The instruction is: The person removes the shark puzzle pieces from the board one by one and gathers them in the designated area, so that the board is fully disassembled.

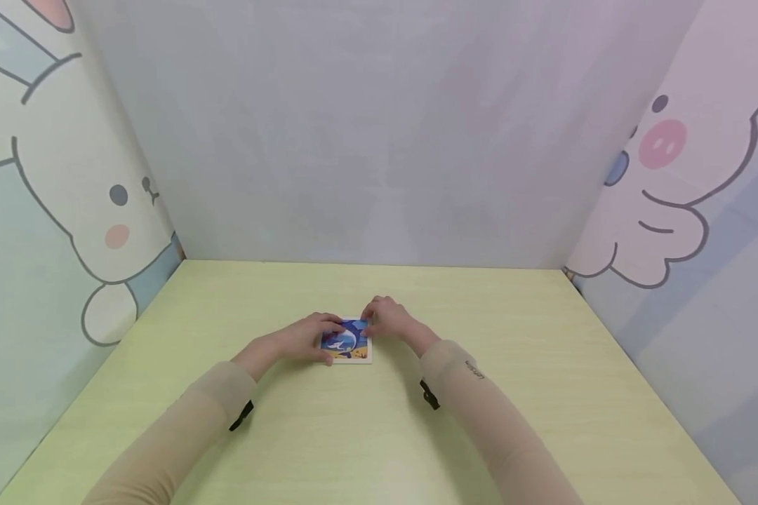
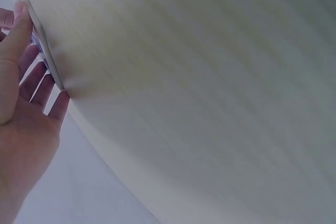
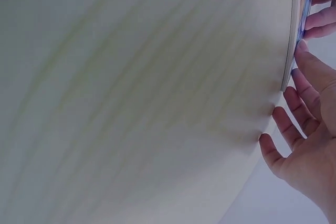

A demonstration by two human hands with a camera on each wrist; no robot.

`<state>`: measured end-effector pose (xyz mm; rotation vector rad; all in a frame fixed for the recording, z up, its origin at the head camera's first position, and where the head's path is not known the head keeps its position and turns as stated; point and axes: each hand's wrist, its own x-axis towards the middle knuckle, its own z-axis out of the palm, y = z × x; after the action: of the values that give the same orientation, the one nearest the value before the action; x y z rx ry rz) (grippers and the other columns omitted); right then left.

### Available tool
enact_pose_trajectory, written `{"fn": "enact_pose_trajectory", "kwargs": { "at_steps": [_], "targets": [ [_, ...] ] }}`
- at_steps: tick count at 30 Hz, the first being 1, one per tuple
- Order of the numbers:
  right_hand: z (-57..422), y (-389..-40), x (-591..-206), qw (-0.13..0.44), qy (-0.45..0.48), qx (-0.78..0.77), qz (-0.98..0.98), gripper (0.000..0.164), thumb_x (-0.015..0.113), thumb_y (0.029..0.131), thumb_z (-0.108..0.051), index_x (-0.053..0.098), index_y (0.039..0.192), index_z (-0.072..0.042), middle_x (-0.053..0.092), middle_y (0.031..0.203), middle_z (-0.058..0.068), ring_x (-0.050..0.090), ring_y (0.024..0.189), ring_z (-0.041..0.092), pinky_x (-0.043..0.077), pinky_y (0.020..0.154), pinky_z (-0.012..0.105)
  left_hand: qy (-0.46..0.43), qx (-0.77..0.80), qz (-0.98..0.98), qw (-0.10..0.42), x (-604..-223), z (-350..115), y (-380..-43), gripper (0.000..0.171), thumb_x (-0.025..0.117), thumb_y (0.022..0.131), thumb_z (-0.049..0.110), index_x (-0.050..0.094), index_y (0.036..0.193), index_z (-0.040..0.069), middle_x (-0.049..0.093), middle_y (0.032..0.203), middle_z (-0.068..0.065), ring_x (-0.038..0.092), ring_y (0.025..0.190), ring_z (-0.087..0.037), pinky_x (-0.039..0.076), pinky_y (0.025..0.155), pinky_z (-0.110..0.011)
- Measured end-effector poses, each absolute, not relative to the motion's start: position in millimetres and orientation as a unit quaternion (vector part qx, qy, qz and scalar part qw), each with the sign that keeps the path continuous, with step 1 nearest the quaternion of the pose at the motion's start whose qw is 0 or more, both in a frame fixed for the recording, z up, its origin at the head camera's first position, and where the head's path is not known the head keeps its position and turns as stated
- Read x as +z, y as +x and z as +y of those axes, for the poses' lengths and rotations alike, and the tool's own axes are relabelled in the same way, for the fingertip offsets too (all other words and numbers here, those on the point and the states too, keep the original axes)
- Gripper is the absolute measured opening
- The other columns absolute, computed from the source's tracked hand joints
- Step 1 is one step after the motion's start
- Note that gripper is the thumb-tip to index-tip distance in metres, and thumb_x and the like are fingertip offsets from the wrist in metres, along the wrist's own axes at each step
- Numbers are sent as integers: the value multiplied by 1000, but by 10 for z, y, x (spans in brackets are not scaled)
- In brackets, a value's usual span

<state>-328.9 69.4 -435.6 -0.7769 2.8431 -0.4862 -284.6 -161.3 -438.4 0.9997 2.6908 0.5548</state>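
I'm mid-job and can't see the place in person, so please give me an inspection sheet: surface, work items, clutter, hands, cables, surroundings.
Surface: pale yellow tabletop with faint grain.
Work items: one white-edged picture board on the tabletop, showing a blue sea scene; whether it has loose pieces cannot be told.
Clutter: nothing seen.
Left hand: touches the board's left side, thumb at its near left corner.
Right hand: at the board's far right corner, thumb touching the board.
Cables: nothing seen; dark straps show at both cuffs.
Surroundings: grey backdrop behind; rabbit cartoon at left, pig cartoon at right.
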Motion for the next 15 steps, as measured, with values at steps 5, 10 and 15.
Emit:
{"fn": "enact_pose_trajectory", "kwargs": {
  "at_steps": [5,10,15],
  "targets": [
    [661,-3283,-4365,84,-248,-158,952,31,76,79,-32,69,105,-16,58,115,3,49,109,24,42,93,48,331,191,917,112,-4385,-1620,-2845,64,76,79,36,53,133,11,40,145,-10,37,132,-32,33,107,-51],
    [658,-3290,-4375,83,-244,-162,953,32,75,80,-33,68,105,-16,57,116,3,49,110,25,40,94,49,332,192,917,110,-4400,-1627,-2857,64,75,79,37,54,133,12,40,145,-9,37,132,-31,33,108,-50],
    [686,-3308,-4402,85,-241,-197,947,31,76,80,-30,66,105,-14,57,112,2,49,108,23,39,97,47,335,194,916,109,-4424,-1639,-2867,64,75,79,38,54,133,13,40,145,-9,36,132,-31,33,108,-50]
  ]
}}
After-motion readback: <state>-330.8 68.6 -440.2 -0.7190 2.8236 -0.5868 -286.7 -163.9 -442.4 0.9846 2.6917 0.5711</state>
